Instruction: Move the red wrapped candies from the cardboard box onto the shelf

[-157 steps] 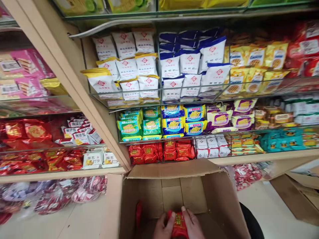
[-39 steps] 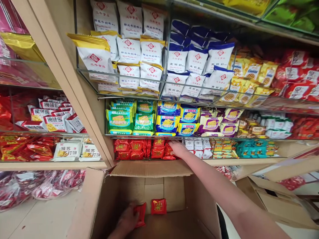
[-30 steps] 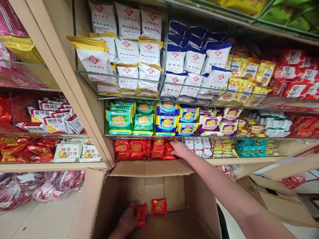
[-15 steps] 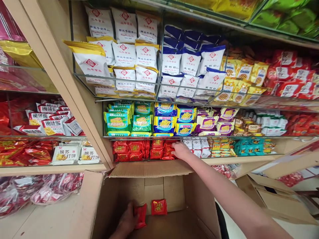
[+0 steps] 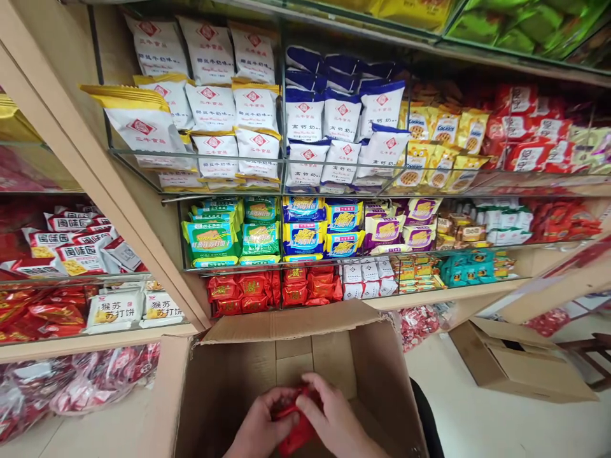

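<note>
Both hands are down inside an open cardboard box [image 5: 367,356] at the bottom of the view. My left hand [image 5: 260,429] and my right hand [image 5: 329,416] close together around red snack packets [image 5: 296,429], fingers wrapped over them. How many packets they hold is hidden by the fingers. Right above the box, the lowest glass shelf holds rows of the same red packets [image 5: 267,289].
Glass shelves carry white-and-yellow bags [image 5: 210,114], white-and-blue bags [image 5: 344,121], green, blue and purple cracker packs [image 5: 305,226] and white packets [image 5: 367,280]. A wooden upright [image 5: 109,197] divides off the left shelves. Another cardboard box [image 5: 520,362] lies on the floor at right.
My right hand has left the red packets on the lowest shelf and dropped into the box, joining my left hand on the red packets there. The view has shifted right.
</note>
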Available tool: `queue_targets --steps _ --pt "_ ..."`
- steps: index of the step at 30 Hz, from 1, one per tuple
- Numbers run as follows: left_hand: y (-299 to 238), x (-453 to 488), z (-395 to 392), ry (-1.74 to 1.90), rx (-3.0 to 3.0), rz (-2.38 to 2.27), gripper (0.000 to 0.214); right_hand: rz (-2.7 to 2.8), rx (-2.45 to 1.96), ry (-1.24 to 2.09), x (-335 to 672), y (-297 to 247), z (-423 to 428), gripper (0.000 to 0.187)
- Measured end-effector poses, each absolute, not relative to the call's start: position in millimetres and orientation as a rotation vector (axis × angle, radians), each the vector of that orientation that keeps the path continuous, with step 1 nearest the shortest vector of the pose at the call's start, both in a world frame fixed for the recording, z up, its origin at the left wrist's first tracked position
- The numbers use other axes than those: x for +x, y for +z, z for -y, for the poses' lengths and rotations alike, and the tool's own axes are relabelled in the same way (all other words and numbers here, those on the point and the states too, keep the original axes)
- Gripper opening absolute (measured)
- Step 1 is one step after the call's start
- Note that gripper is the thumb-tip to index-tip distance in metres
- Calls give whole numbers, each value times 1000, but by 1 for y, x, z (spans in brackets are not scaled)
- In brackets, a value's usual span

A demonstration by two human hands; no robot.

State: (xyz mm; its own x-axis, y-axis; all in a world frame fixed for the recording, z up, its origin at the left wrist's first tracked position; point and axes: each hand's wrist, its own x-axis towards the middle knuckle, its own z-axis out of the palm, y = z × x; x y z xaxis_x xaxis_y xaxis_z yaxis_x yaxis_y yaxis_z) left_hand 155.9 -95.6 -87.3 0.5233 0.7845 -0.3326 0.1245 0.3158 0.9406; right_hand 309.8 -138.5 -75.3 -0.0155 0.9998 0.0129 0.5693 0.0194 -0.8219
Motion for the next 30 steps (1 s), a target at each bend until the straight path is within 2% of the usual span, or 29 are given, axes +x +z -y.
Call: queue_targets --steps 4,8,15,18,21,23,25,27,30 --pt "-57 176 106 806 918 -1132 48 1380 -1681 800 307 -72 128 42" --pt "-53 190 115 964 700 -1207 33 1162 -1725 794 302 -60 125 41" --pt "-60 190 123 931 787 -1292 35 1117 -1735 776 301 -63 133 43" --pt "-61 190 123 990 856 -1278 34 1081 -1604 903 305 -59 141 39" --pt "-57 192 122 1065 924 -1291 35 1089 -1381 1180 309 -50 152 26" --pt "-50 193 121 1057 969 -1281 35 1111 -1317 1260 312 -44 159 26" --pt "-38 195 121 1009 964 -1248 32 1153 -1349 1135 315 -37 163 24" --pt "-23 197 123 922 872 -1181 30 1237 -1404 848 317 -28 165 22" --pt "0 200 128 742 698 -1042 38 1466 -1379 479 319 -14 170 23"
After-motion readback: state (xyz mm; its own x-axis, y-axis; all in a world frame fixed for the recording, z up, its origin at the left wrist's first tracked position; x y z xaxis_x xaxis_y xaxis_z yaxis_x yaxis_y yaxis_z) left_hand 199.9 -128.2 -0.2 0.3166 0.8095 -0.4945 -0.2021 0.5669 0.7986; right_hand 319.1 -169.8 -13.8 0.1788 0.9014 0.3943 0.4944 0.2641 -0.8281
